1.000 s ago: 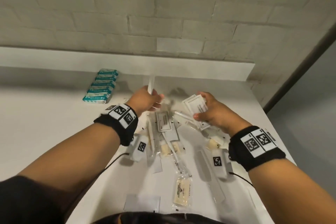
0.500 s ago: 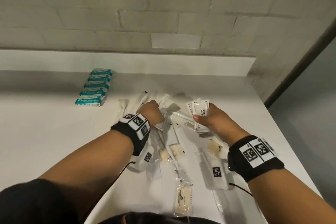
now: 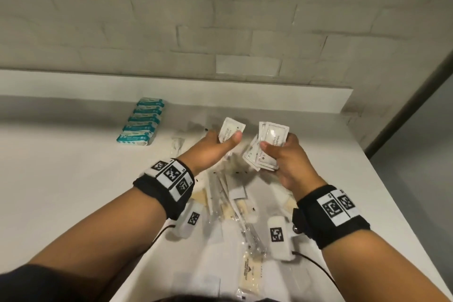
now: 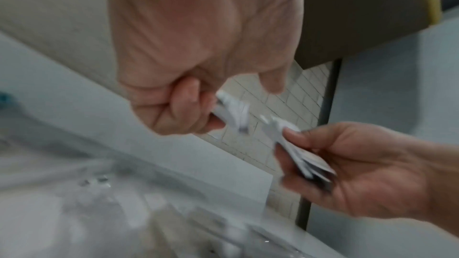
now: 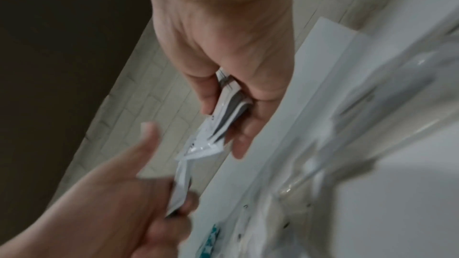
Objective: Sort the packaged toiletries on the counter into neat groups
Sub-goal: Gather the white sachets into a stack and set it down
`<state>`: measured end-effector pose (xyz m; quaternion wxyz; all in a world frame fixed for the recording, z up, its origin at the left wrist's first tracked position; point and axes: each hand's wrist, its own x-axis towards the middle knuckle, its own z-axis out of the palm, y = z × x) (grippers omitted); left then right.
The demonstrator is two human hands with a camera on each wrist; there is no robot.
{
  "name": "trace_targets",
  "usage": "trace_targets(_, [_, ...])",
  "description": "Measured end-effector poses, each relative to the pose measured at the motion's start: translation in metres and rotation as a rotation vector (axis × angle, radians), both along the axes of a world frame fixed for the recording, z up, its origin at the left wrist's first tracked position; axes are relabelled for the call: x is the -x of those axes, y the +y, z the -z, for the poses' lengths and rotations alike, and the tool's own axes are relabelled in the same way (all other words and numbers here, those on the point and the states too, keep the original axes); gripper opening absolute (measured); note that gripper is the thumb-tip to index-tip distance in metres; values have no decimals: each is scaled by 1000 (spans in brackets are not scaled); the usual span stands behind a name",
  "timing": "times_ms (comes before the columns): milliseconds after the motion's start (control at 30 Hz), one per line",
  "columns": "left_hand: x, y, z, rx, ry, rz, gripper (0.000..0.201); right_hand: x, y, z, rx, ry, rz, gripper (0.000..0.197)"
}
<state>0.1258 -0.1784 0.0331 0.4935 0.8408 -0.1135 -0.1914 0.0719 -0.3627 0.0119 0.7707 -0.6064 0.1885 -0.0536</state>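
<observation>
My left hand (image 3: 226, 141) pinches a single white sachet (image 3: 231, 129) between thumb and fingers, raised above the counter. Just to its right, my right hand (image 3: 274, 152) grips a fanned stack of white sachets (image 3: 266, 147). In the left wrist view the lone sachet (image 4: 233, 114) sits a short gap from the stack (image 4: 298, 154). In the right wrist view the stack (image 5: 223, 109) is clamped between thumb and fingers, with the left hand's sachet (image 5: 181, 187) below it. A loose pile of clear-wrapped toiletries (image 3: 235, 206) lies on the white counter (image 3: 61, 179) beneath both wrists.
A neat row of several teal-and-white packets (image 3: 141, 122) lies at the back left of the counter. A low white backsplash ledge (image 3: 171, 88) and a brick wall stand behind. The counter's right edge (image 3: 382, 179) drops off to a grey floor.
My left hand rose from the pile holding a white sachet and moved right, close to the stack. The right hand lifted its stack slightly and stayed gripped.
</observation>
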Motion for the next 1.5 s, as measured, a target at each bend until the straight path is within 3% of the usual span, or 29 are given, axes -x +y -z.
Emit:
trace_targets(33, [0,3,1,13,6,-3,64,2,-5,2,-5,17,13,53])
trace_targets(100, [-1,6,7,57,-41,3,42,8,-11,2,-4,39,-2,55])
trace_targets(233, [-7,10,18,-137,-120,11,13,20,-17,-1,52,87,-59,31])
trace_targets(367, [-12,14,30,-467,-160,98,21,26,-20,0,46,135,-61,32])
trace_targets(433, [-7,9,33,-567,-141,239,53,28,-20,3,41,140,-63,34])
trace_targets(500, [1,0,35,-761,-233,390,77,28,-20,7,34,133,-63,35])
trace_targets(600, [5,-7,46,-853,-452,374,56,29,-23,11,23,125,-56,36])
trace_targets(667, [2,-5,48,-797,-536,310,31,29,-26,13,18,127,-53,36])
trace_targets(733, [-10,2,45,-572,-506,143,22,29,-30,14,24,130,-51,36])
trace_targets(833, [-27,13,28,126,-102,-97,23,28,-35,10,56,101,-47,34])
trace_targets(900, [-29,19,17,416,115,-136,25,26,-34,7,70,66,-55,31])
trace_targets(1200, [-21,26,4,456,139,-80,22,18,-26,-22,144,-49,-196,35])
trace_targets(1267, [-18,26,1,414,80,-59,16,19,-23,-34,265,-81,-255,34])
trace_targets(1400, [-4,14,-14,209,-92,65,5,16,5,-64,562,-71,-584,37])
trace_targets(1433, [0,9,-17,269,-93,51,6,14,13,-68,574,-75,-604,42])
trace_targets(1500, [4,1,-25,560,18,-31,17,9,26,-71,455,-95,-522,50])
